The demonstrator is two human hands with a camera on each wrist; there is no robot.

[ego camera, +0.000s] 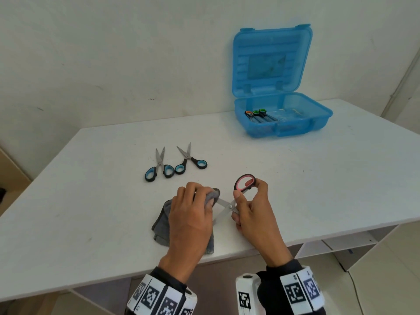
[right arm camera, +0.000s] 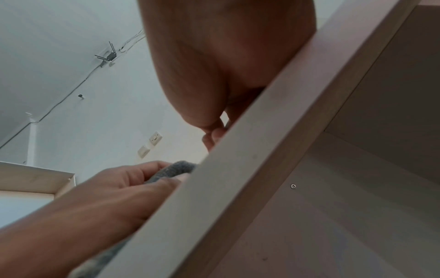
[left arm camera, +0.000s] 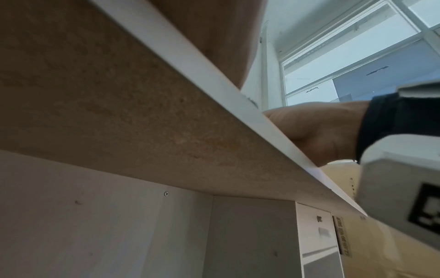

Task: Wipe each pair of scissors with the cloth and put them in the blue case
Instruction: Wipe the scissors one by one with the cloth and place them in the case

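Your right hand [ego camera: 252,214] grips the red-handled scissors [ego camera: 236,196] at the near edge of the white table [ego camera: 318,189], thumb and fingers curled round the handle end so that one red and black loop stands up above your thumb and the blades spread open toward the left. Your left hand [ego camera: 193,214] pinches a fold of the grey cloth [ego camera: 162,226] round the farther of the two blades, fingers curled over the bunched fabric; the rest of the cloth lies on the table under that hand, just at the near edge. In the right wrist view the left hand [right arm camera: 114,190] shows from below with the grey cloth [right arm camera: 176,169] held between thumb and fingers, and the table's edge [right arm camera: 262,150] cuts across the picture and hides the scissors. The left wrist view shows mostly the table's underside, with your right hand [left arm camera: 316,131] above its edge. Farther back on the table, left of centre, two pairs of blue-handled scissors [ego camera: 160,165] [ego camera: 189,159] lie side by side with their blades pointing away from you, the right pair spread wider; their nearest handle loops are just beside each other. At the far right stands the blue case [ego camera: 284,119], its lid upright and open, and inside its left part lie scissors with orange and green handles [ego camera: 258,114].
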